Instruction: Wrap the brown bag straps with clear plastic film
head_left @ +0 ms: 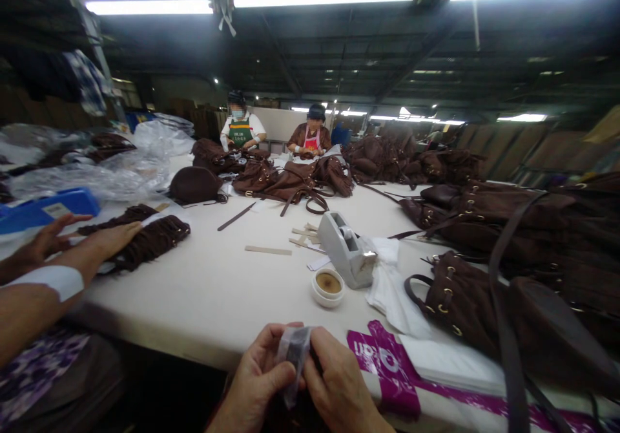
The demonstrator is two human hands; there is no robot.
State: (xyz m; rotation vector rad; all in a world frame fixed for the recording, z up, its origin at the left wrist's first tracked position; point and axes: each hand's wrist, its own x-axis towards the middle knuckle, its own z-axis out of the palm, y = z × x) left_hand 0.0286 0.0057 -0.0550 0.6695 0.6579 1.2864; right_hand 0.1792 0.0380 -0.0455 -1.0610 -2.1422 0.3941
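At the table's near edge, my left hand point(264, 371) and my right hand point(336, 378) meet around a translucent whitish wrapper point(294, 349). Both sets of fingers are closed on it, and something dark shows through the thin sheet. What the dark thing is, I cannot make out; more dark brown material lies in shadow below my hands. Beyond my hands stand a small round white tub point(328, 285) with a brownish pad in it and a grey tape dispenser point(345, 249). White tissue sheets point(394, 287) lie beside the dispenser.
Brown fringed bags with eyelets point(450, 291) pile up on the right. A purple printed plastic strip point(382, 362) crosses the near edge. Paper strips point(268, 250) lie mid-table. At left, a co-worker's arms point(92, 245) reach over brown fringe point(155, 236); two people work at the far side.
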